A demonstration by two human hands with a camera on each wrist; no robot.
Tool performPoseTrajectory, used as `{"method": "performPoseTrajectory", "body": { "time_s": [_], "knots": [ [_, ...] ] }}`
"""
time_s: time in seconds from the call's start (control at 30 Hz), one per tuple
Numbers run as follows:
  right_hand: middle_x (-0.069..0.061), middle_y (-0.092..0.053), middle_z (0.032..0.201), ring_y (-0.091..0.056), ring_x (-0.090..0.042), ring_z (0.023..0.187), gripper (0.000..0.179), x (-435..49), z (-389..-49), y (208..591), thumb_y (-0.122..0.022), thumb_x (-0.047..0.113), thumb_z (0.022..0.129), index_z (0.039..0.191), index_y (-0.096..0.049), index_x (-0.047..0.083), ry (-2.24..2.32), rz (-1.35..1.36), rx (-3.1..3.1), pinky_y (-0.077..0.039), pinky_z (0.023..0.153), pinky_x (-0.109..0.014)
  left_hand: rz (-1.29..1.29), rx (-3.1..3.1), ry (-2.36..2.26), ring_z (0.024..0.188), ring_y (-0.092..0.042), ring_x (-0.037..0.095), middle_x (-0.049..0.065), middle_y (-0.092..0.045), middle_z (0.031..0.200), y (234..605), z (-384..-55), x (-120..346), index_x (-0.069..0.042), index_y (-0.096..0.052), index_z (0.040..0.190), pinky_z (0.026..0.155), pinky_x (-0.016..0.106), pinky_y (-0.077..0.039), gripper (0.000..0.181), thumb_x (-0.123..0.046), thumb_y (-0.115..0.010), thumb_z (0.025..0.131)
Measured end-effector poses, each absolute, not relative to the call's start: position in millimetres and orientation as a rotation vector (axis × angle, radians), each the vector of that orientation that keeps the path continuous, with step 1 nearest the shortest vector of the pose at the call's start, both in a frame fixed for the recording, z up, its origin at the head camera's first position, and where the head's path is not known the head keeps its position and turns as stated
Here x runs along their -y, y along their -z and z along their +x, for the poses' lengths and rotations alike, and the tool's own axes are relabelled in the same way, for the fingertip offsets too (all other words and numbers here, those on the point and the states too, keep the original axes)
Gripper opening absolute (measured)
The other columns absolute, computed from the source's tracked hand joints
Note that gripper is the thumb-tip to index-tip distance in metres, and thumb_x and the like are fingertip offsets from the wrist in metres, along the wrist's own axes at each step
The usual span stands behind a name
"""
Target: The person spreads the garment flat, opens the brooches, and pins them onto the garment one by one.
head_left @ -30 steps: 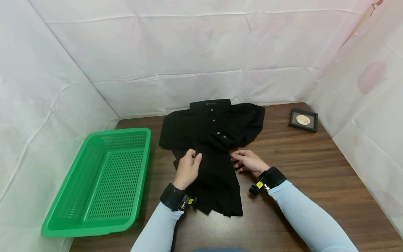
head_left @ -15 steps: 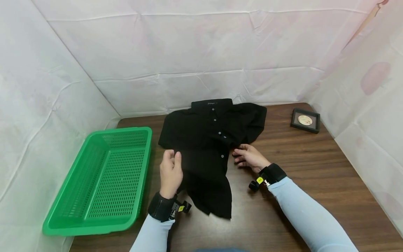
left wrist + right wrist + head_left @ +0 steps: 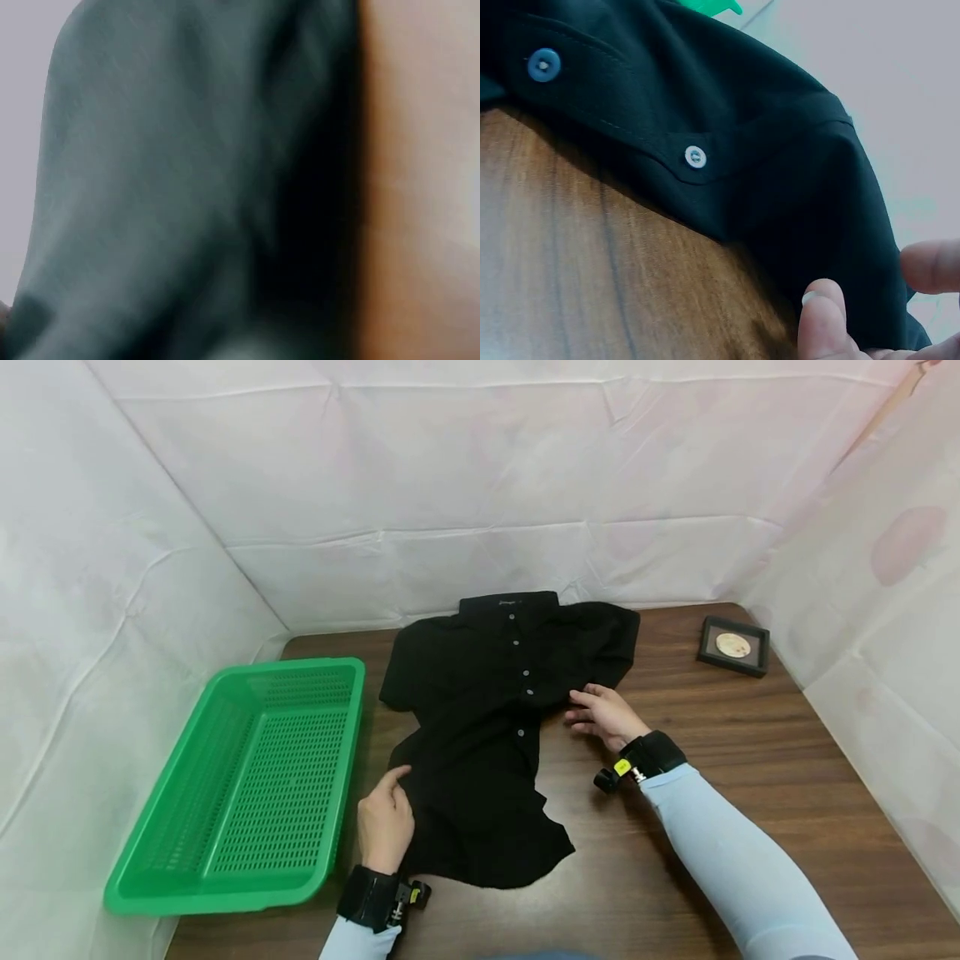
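A black short-sleeved button-up shirt (image 3: 465, 693) lies front up on the wooden table, collar toward the back wall. Its lower part slants and the hem is uneven. My left hand (image 3: 386, 825) pinches the shirt's lower left edge, fingers partly hidden under the hand. In the left wrist view, blurred dark cloth (image 3: 165, 165) fills most of the picture. Beside the shirt's right side, below the sleeve, my right hand (image 3: 606, 718) has its fingers spread loosely. The right wrist view shows its thumb (image 3: 822, 322) and a finger apart near the cloth, with two buttons (image 3: 695, 157) further off.
A green plastic basket (image 3: 348, 760) with slotted sides stands left of the shirt, close to my left hand. Toward the back right corner lies a small black frame (image 3: 757, 647) with a round pale disc. White sheeting (image 3: 480, 468) encloses the table (image 3: 712, 760) behind and at both sides.
My left hand has moved left and toward me, spreading the shirt's lower front leftward; the bunched hem now lies wider. My right hand has shifted slightly away from me, its fingers loosening.
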State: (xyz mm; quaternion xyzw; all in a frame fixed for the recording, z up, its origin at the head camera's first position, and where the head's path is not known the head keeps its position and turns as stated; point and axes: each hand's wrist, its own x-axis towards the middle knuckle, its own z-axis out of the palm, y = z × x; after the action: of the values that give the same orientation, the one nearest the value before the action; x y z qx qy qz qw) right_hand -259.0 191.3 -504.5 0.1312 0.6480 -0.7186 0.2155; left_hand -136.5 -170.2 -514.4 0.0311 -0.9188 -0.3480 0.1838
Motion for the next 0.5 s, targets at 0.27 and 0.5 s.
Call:
{"method": "performPoseTrajectory", "body": {
  "time_s": [0.27,0.5],
  "knots": [
    [-0.02,-0.041,0.14,-0.06,-0.018,0.096,0.072,-193,-266,499,-0.047,0.027,0.102,0.154,-0.002,0.004,2.019,0.359,-1.809,-0.051,0.078,-0.028,0.165,2.842,0.936,0.048,-0.051,0.021,0.017,-0.067,0.075,516,-131,175,-0.002,-0.07,0.106,0.044,0.033,-0.038,0.029,0.0,-0.045,0.091],
    [-0.018,-0.04,0.137,-0.056,-0.021,0.099,0.073,-193,-274,496,-0.048,0.029,0.102,0.156,-0.001,0.014,2.057,0.368,-1.782,-0.047,0.076,-0.026,0.151,2.897,0.74,0.076,-0.055,0.032,0.02,-0.058,0.096,511,-129,165,-0.003,-0.068,0.11,0.057,0.044,-0.045,0.025,-0.011,-0.062,0.088]
  ]
}}
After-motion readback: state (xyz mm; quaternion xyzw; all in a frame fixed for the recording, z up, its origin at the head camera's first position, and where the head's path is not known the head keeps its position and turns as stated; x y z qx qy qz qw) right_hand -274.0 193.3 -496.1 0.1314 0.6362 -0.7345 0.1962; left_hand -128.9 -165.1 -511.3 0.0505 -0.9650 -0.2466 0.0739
